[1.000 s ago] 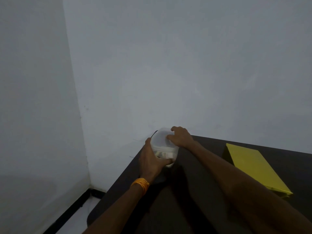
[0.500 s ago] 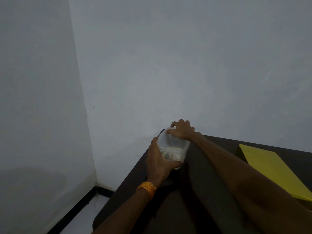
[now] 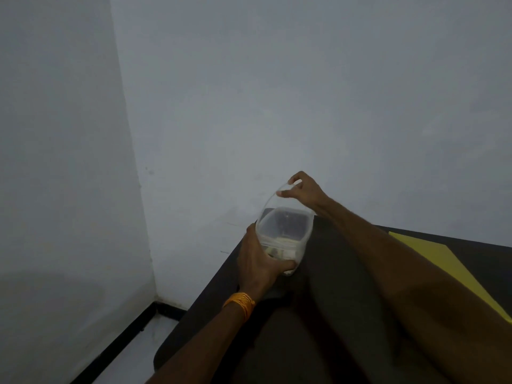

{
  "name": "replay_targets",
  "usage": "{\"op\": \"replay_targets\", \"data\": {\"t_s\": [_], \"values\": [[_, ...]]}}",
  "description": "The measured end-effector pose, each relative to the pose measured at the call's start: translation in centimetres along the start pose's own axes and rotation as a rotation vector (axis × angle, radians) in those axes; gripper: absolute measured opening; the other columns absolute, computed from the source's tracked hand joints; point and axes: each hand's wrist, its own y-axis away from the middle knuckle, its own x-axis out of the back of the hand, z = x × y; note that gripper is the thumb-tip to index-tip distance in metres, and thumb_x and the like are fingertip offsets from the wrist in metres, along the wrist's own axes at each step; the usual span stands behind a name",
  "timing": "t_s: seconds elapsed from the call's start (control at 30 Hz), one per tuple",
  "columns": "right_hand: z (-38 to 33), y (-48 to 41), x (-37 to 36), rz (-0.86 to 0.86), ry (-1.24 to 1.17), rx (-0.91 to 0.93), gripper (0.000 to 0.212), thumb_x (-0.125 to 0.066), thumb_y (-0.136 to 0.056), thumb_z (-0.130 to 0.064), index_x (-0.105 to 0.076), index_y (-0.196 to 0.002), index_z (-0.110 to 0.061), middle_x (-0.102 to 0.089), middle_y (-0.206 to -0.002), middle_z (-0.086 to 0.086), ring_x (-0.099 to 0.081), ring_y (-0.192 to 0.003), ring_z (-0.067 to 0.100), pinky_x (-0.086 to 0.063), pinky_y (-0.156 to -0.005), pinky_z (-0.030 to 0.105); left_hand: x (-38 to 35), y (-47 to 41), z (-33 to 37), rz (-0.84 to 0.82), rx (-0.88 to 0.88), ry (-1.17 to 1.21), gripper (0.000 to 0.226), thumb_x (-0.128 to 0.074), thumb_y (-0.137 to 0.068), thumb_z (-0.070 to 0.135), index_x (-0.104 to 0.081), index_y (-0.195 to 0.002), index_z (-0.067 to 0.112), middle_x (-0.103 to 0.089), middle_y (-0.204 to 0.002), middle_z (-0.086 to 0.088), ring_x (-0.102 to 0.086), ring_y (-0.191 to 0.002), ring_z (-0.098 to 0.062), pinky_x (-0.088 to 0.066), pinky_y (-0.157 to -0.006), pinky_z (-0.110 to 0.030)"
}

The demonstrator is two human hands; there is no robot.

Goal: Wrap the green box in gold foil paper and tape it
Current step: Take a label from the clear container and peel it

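**Left hand** (image 3: 257,261): orange wristband (image 3: 239,302) on the wrist. Fingers and thumb are curled round the near side of the tub, steadying it.

**Tub** (image 3: 285,231): clear plastic, standing at the far left corner of the dark table (image 3: 327,286), mouth uncovered. Pale items lie at the bottom, too blurred to identify.

**Lid** (image 3: 273,200): clear, tilted, held above the tub's far rim.

**Right hand** (image 3: 303,189): pinches the lid's upper edge between thumb and fingertips.

**Yellow sheet** (image 3: 437,253): flat on the table at right, well apart from the tub and partly behind the right forearm. Possibly the foil paper.

**Green box**: not in view.

**Step in hand**: judged preparatory, opening the tub, probably for tape. No wrapping has begun.

**Next move calls for**: setting the lid aside to free the right hand, reaching into the tub while the left hand keeps it steady, then finding the box.
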Motion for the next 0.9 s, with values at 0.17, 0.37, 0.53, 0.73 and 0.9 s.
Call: {"op": "replay_targets", "data": {"t_s": [0.17, 0.37, 0.53, 0.73, 0.9], "values": [[-1.4, 2.2, 3.9, 0.191, -0.347, 0.019, 0.008, -0.069, -0.084, -0.014, -0.063, -0.088, -0.014, -0.061, -0.084, 0.001, -0.053, -0.076, 0.013, -0.042, -0.072, 0.028, 0.4, 0.6, 1.1, -0.004, 0.01, -0.002, 0.104, -0.092, -0.044, 0.044, -0.04, -0.132, 0.03, -0.052, -0.117, 0.019, -0.052, -0.104, -0.001, -0.04, -0.072, -0.004], [-1.6, 5.5, 8.7, 0.354, -0.388, -0.045, 0.013, -0.057, -0.084, -0.013, -0.064, -0.074, -0.014, -0.056, -0.076, 0.0, -0.05, -0.074, 0.014, -0.044, -0.077, 0.034, 1.1, 1.2, 2.1, 0.036, 0.099, -0.088, 0.109, -0.092, -0.045, 0.04, -0.036, -0.138, 0.026, -0.058, -0.121, 0.003, -0.057, -0.11, -0.018, -0.041, -0.078, -0.022], [-1.1, 8.8, 10.4, 0.515, -0.23, 0.115, 0.009, -0.06, -0.089, -0.009, -0.063, -0.082, -0.005, -0.062, -0.078, 0.001, -0.055, -0.073, 0.01, -0.046, -0.073, 0.027, 2.0, 1.5, 3.7, 0.107, 0.151, -0.106, 0.111, -0.091, -0.048, 0.042, -0.034, -0.141, 0.022, -0.057, -0.127, -0.005, -0.057, -0.115, -0.027, -0.042, -0.082, -0.03], [-0.4, 13.2, 10.2, 0.688, 0.327, 0.416, 0.003, -0.061, -0.089, -0.012, -0.059, -0.088, -0.014, -0.057, -0.084, 0.0, -0.053, -0.074, 0.014, -0.04, -0.062, 0.023, 2.4, 2.2, 5.2, 0.151, 0.17, -0.103, 0.111, -0.092, -0.049, 0.045, -0.034, -0.141, 0.02, -0.057, -0.128, -0.006, -0.057, -0.115, -0.028, -0.05, -0.086, -0.039], [2.0, 17.1, 5.2, 0.351, 0.761, 0.538, 0.009, -0.064, -0.089, -0.015, -0.062, -0.097, -0.009, -0.06, -0.096, 0.009, -0.057, -0.087, 0.025, -0.044, -0.064, 0.033, 2.4, 3.6, 6.5, 0.147, 0.152, -0.082, 0.109, -0.093, -0.048, 0.044, -0.037, -0.138, 0.02, -0.058, -0.127, -0.007, -0.057, -0.113, -0.028, -0.051, -0.086, -0.038]]}}
